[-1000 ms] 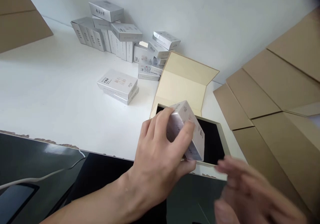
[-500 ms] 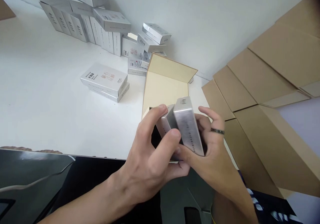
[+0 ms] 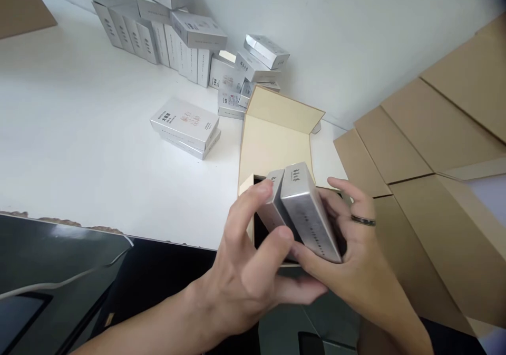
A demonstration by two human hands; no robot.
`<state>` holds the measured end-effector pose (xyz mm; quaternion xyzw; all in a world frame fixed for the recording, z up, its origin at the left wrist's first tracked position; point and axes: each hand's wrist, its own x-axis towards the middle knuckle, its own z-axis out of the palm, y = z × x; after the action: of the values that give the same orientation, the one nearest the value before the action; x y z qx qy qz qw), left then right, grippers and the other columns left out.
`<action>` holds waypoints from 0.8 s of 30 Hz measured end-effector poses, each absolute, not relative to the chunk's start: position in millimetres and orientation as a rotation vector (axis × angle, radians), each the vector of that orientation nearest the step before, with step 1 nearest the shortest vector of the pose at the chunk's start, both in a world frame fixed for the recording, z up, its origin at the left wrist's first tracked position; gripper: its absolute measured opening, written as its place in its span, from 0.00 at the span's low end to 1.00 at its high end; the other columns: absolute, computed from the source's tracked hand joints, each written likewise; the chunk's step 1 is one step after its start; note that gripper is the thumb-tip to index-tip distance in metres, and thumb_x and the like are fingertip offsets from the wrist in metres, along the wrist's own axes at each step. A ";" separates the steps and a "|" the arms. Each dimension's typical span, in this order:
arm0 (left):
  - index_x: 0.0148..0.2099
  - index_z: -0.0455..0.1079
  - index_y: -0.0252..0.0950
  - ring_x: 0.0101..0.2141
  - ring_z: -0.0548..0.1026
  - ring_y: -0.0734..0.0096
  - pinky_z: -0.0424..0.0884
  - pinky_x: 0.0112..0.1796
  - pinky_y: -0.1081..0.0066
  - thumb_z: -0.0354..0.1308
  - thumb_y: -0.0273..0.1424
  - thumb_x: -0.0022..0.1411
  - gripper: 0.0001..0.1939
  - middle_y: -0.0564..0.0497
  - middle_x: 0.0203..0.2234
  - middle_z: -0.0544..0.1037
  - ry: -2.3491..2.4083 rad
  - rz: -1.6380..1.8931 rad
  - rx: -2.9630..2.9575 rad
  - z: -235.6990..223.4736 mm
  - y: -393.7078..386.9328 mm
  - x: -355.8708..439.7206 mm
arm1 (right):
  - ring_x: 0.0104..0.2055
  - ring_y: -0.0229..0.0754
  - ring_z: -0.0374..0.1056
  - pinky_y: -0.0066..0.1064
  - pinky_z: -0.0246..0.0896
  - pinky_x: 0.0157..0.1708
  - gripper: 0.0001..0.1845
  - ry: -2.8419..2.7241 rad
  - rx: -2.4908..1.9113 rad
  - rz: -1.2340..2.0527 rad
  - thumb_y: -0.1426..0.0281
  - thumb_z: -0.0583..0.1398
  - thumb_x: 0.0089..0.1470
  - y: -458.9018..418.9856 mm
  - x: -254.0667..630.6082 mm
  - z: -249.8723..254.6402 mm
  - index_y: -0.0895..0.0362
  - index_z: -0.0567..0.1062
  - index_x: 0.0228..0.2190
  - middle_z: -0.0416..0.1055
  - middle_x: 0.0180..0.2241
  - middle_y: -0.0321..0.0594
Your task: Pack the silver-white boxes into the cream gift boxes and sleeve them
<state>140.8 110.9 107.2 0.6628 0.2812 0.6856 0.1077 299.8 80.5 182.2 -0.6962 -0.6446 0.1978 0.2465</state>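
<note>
Two small silver cartons are held side by side, tilted, at the mouth of an open cream box, whose rim (image 3: 245,184) shows beside my fingers. My left hand (image 3: 253,270) grips the left silver carton (image 3: 272,215), its index finger on the upper end and its thumb near the front edge. Wrapped round the right silver carton (image 3: 310,215) is my right hand (image 3: 356,255), with a dark ring on one finger and the thumb under the carton's near end. The cream lid (image 3: 276,144) stands folded back behind. My hands hide most of the box's inside.
Two stacked silver cartons (image 3: 185,123) lie left of the lid. A row of several silver cartons (image 3: 174,44) stands along the wall, with more piled on top. Brown cardboard boxes (image 3: 427,207) fill the right side. The white table's front edge (image 3: 118,231) is chipped.
The camera view has shifted, so the scene sits further right. Both cartons' upper ends are now nearly level, with the left one showing more clearly. Both hands keep their hold.
</note>
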 end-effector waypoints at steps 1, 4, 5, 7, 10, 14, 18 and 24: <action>0.61 0.58 0.33 0.65 0.62 0.46 0.69 0.63 0.44 0.72 0.41 0.56 0.39 0.36 0.64 0.55 0.823 1.961 1.944 103.9 108.1 136.1 | 0.61 0.55 0.65 0.46 0.72 0.55 0.51 -1.864 -1.884 0.478 0.56 0.69 0.49 81.5 305.2 182.2 0.45 0.48 0.65 0.63 0.61 0.46; 0.69 0.46 0.34 0.70 0.49 0.39 0.62 0.65 0.37 0.75 0.46 0.49 0.56 0.30 0.68 0.48 0.911 1.524 2.010 96.5 104.0 112.8 | 0.66 0.56 0.59 0.44 0.69 0.58 0.50 -2.204 -1.823 0.437 0.55 0.68 0.50 88.6 325.9 185.6 0.43 0.48 0.66 0.54 0.67 0.44; 0.70 0.43 0.35 0.71 0.45 0.36 0.62 0.64 0.36 0.76 0.44 0.47 0.60 0.29 0.70 0.45 0.935 1.310 2.027 95.9 105.1 103.8 | 0.65 0.55 0.61 0.43 0.70 0.56 0.49 -2.287 -1.824 0.477 0.54 0.67 0.50 92.6 331.5 187.7 0.42 0.49 0.65 0.54 0.67 0.43; 0.72 0.34 0.38 0.71 0.43 0.32 0.64 0.61 0.34 0.77 0.41 0.45 0.66 0.26 0.71 0.40 0.946 0.987 2.010 98.3 111.5 88.2 | 0.61 0.53 0.65 0.40 0.73 0.50 0.47 -2.381 -1.878 0.579 0.56 0.67 0.50 103.2 335.7 192.5 0.39 0.50 0.64 0.58 0.65 0.40; 0.73 0.22 0.43 0.70 0.50 0.30 0.62 0.61 0.31 0.77 0.40 0.46 0.72 0.25 0.71 0.43 0.857 0.785 2.026 107.9 128.2 75.5 | 0.55 0.49 0.69 0.38 0.73 0.47 0.43 -2.466 -1.930 0.712 0.63 0.65 0.50 121.2 323.1 198.2 0.38 0.52 0.62 0.64 0.61 0.37; 0.72 0.27 0.42 0.61 0.68 0.33 0.65 0.59 0.31 0.76 0.39 0.47 0.68 0.27 0.65 0.57 0.745 0.747 2.105 116.6 148.2 71.4 | 0.57 0.49 0.67 0.41 0.69 0.53 0.40 -2.483 -1.858 0.916 0.65 0.64 0.50 135.3 301.6 200.1 0.39 0.57 0.62 0.64 0.61 0.35; 0.70 0.38 0.41 0.58 0.70 0.36 0.77 0.52 0.40 0.76 0.42 0.44 0.63 0.29 0.62 0.60 0.750 0.834 2.133 111.0 155.2 68.7 | 0.60 0.54 0.65 0.47 0.68 0.57 0.43 -2.346 -1.973 0.979 0.54 0.67 0.52 129.5 314.3 199.4 0.35 0.55 0.64 0.59 0.65 0.35; 0.68 0.43 0.42 0.58 0.71 0.37 0.80 0.49 0.45 0.76 0.42 0.44 0.58 0.31 0.61 0.62 0.728 0.844 2.078 108.5 155.3 67.3 | 0.64 0.58 0.60 0.53 0.66 0.57 0.46 -2.224 -2.135 0.996 0.44 0.64 0.52 118.9 334.2 197.8 0.31 0.50 0.65 0.55 0.68 0.35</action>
<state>67.3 155.3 108.5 0.8144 0.2855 0.3308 0.3818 334.2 118.9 197.8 -0.6582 -0.6856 0.3071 -0.0493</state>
